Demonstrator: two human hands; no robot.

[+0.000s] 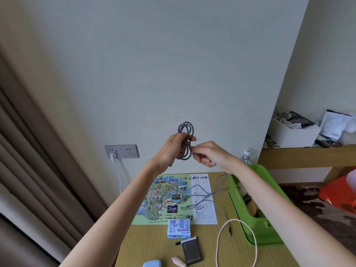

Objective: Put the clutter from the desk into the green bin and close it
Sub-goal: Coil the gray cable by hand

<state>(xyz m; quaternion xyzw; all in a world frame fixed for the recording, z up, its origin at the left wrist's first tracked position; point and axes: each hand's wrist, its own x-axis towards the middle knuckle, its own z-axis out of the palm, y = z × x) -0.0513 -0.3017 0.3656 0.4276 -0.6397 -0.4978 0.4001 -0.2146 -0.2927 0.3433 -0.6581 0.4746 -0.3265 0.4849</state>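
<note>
Cable coil (187, 144) gripped in left hand (171, 149), strand pinched by right hand (210, 153); right forearm (269, 189) part-hides green bin (259, 167).

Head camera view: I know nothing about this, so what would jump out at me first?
Two bare hands are raised mid-frame against the wall. The left hand grips a coil of grey braided cable, and the right hand pinches its strand. The cable's loose end trails down over a scribbled-on map on the desk. At the desk's right edge stands the open green bin.
</note>
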